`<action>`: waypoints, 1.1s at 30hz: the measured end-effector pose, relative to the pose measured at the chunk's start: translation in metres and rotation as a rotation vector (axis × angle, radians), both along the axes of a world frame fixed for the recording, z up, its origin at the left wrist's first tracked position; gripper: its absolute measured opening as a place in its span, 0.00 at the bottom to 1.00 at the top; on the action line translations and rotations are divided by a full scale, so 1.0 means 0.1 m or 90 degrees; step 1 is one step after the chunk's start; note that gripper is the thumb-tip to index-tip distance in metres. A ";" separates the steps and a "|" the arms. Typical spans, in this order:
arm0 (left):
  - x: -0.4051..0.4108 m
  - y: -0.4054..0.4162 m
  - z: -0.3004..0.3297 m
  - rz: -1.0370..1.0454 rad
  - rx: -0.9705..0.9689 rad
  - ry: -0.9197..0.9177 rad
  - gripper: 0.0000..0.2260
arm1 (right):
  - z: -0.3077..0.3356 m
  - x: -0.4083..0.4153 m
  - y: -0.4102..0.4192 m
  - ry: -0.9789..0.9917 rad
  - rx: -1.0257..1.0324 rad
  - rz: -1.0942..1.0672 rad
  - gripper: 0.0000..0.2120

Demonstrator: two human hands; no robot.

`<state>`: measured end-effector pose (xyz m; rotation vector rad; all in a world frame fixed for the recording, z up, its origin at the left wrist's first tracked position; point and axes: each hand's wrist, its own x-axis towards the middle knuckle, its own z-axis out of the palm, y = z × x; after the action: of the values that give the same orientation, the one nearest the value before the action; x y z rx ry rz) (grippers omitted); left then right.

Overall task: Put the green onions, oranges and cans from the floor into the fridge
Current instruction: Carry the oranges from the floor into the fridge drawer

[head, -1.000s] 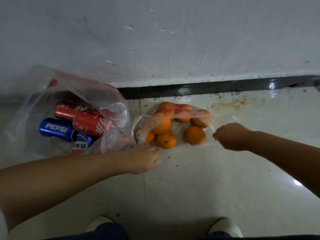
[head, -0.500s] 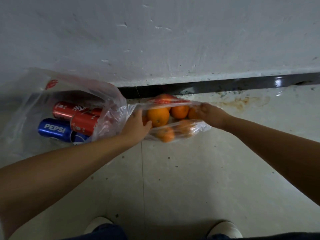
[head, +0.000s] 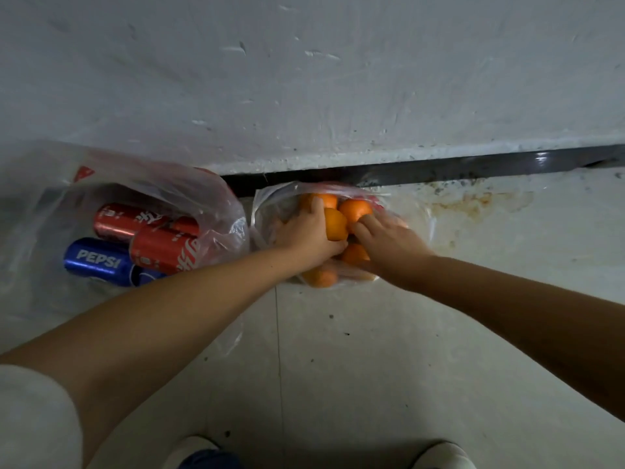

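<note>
Several oranges point(head: 355, 209) lie in a clear plastic bag point(head: 267, 204) on the pale floor against the wall. Both hands are inside that bag. My left hand point(head: 304, 231) grips one orange point(head: 335, 224), fingers over its top and thumb beneath. My right hand point(head: 385, 238) curls over the oranges beside it, fingertips on a back orange and palm over a lower orange point(head: 353, 253). To the left, another clear bag point(head: 203, 187) holds red cola cans point(head: 159, 247) and a blue Pepsi can point(head: 98, 262), lying on their sides. No green onions or fridge are in view.
A white wall rises behind the bags, with a black baseboard point(head: 473, 167) along its foot. A brown stain point(head: 473, 201) marks the floor at the right. My two shoes point(head: 439, 455) show at the bottom edge.
Both hands went from the outer edges of the orange bag into it; my left hand has closed around an orange and my right hand has settled over the others.
</note>
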<state>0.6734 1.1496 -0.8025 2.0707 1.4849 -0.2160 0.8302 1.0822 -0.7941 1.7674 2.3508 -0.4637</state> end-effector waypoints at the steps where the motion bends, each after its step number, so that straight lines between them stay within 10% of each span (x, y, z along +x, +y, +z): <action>1: 0.01 0.01 0.01 -0.009 -0.005 0.013 0.39 | 0.00 -0.02 -0.06 0.016 -0.028 -0.003 0.25; 5: -0.09 0.08 0.11 -0.044 -0.047 0.033 0.36 | -0.03 0.03 -0.22 -0.062 -0.157 0.006 0.37; 16: -0.32 -0.04 0.32 0.026 -0.221 -0.120 0.37 | -0.06 -0.33 0.03 -0.048 -0.222 -0.162 0.33; 20: -0.35 -0.13 0.92 0.059 -0.265 -0.110 0.12 | 0.68 -0.18 -0.09 0.079 -0.192 -0.298 0.35; 24: -0.36 -0.14 1.85 0.097 -0.274 -0.063 0.29 | 1.64 -0.13 -0.28 0.156 -0.173 -0.363 0.34; 33: 0.04 -0.19 4.09 0.026 -0.230 -0.040 0.33 | 3.86 -0.01 -0.60 0.166 -0.124 -0.392 0.31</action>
<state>0.6773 1.1305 -0.3938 1.7420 1.3383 -0.3703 0.8296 1.0226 -0.4077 2.4278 1.7646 -1.0178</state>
